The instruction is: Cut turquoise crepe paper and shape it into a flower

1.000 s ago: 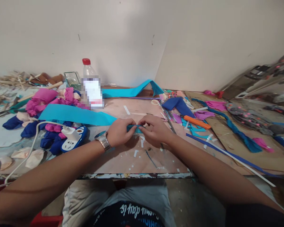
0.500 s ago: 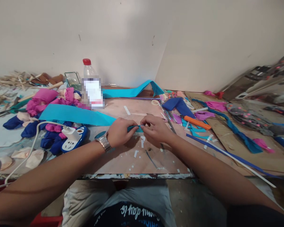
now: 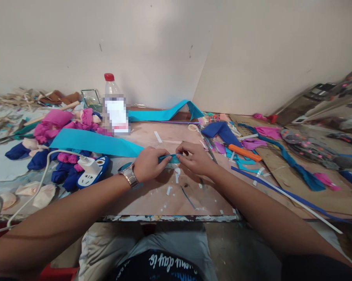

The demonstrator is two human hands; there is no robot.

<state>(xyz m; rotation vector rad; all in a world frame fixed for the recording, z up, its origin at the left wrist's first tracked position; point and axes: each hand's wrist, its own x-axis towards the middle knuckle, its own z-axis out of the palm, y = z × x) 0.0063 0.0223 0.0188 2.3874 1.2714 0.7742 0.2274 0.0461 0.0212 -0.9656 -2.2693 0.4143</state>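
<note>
Much of the turquoise fabric strip [image 3: 96, 142] is in plain sight on the left of the desk [image 3: 155, 201], but the left hand [image 3: 148, 164] covers the stretch where it passes beneath the fingers, and only a short, darker, folded-looking piece shows between the two hands. How that piece is folded is too small to make out. The fingertips of the right hand [image 3: 196, 159] hide its right end. A pixelated patch blurs the phone [image 3: 117, 113] and masks the lower part of the red-capped bottle [image 3: 110, 84] behind it; a second turquoise strip [image 3: 161, 114] disappears behind the same patch. At the far right, a clutter of dark objects is distorted and cut off by the edge, as is the black sleeve [image 3: 313, 267] in the near right corner.

Both forearms angle inward from the near corners, wrists low over the desk, backs of the hands upward. The left hand is clamped on the strip, thumb pointing right; a metal-banded watch [image 3: 128, 174] circles its wrist. The right hand pinches the strip's other end between thumb and index finger, that finger arched, the remaining fingers curled under and partly hidden. The hands are near each other, just apart.
</note>
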